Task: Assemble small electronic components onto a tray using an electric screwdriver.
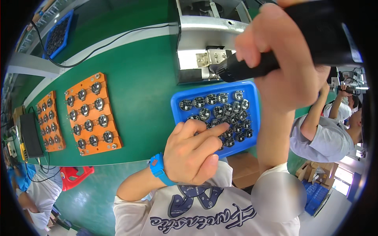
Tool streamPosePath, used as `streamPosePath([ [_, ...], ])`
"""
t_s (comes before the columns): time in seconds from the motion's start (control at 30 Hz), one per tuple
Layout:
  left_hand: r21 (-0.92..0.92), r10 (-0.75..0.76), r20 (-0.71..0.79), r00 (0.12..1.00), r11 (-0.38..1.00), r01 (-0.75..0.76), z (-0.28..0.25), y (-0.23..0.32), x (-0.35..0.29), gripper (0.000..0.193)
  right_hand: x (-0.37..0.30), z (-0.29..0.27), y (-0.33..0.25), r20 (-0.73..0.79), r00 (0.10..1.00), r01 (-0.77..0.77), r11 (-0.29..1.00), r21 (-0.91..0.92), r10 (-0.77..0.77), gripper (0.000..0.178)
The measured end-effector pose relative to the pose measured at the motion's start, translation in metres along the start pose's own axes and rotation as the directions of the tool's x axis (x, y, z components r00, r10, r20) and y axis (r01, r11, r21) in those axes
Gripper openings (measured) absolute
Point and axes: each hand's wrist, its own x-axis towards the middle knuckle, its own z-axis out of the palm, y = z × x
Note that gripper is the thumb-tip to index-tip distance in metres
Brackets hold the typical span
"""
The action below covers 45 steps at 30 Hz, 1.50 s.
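Observation:
My left hand (193, 151), a blue band at its wrist, is over the near left part of a blue plastic tray (176, 104). Its fingers are apart, with one stretched toward the round parts (204, 114). These are small, dark discs with tiny electronic components, lying in rows across the tray; the hand covers some of them. Raised close to the camera, my right hand (283, 59) is closed around a black handheld tool (327, 35). The tool's narrower, ribbed end (226, 70) points left, in front of a metal machine (212, 29). What exact kind of tool it is I cannot make out.
Two orange fixture plates (89, 92) (51, 126) holding similar discs lie left on the green table (138, 98). A black cable (114, 39) runs behind them. Another blue tray (59, 33) sits far left. Co-workers (323, 135) sit at both sides; a red stool (75, 179) stands left.

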Motion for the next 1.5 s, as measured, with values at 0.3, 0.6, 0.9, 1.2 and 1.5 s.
streamPosePath([
  [0.3,-0.028,-0.026,-0.084,0.996,0.999,0.024,-0.004,-0.006,-0.001,0.018,0.001,-0.011,-0.002,0.017,0.998,0.056,0.998,-0.019,-0.055,0.046],
  [0.6,-0.045,-0.010,-0.091,0.996,0.999,0.006,-0.004,-0.002,0.001,0.026,0.005,0.002,0.005,0.040,0.994,0.101,0.994,-0.039,-0.100,0.046],
  [0.9,0.034,-0.015,-0.082,0.997,0.999,0.018,-0.003,-0.006,0.007,0.007,-0.010,-0.013,-0.019,-0.057,0.994,0.091,0.990,-0.105,-0.097,0.043],
  [1.2,0.232,0.081,0.013,0.997,0.969,-0.082,0.006,-0.010,0.029,0.016,-0.039,-0.052,-0.030,-0.074,0.994,0.043,0.928,-0.370,-0.075,0.038],
  [1.5,0.404,0.067,0.191,0.979,0.904,-0.141,0.011,-0.005,0.048,0.022,-0.051,-0.050,-0.011,-0.268,0.962,-0.045,0.936,-0.350,-0.054,0.039],
])
